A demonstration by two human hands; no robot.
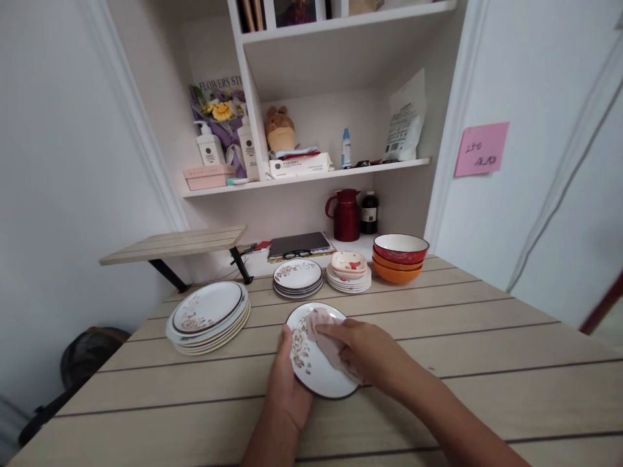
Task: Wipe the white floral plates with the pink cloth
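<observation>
Pressing onto the plate (316, 376) at lower centre, the right hand (370, 353) is closed on a cloth (322, 332); the left hand (287, 383) grips the plate's left rim. A hard wipe could lever it from that one-sided hold onto the table (487, 363).

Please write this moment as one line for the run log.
left hand: holds plate by its edge | right hand: presses cloth on plate | nearby: plate stack, bowls on table

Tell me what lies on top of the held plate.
A pinkish cloth, pressed by the right hand; the left hand grips the plate rim. Whatever the cloth covers is hidden.
</observation>
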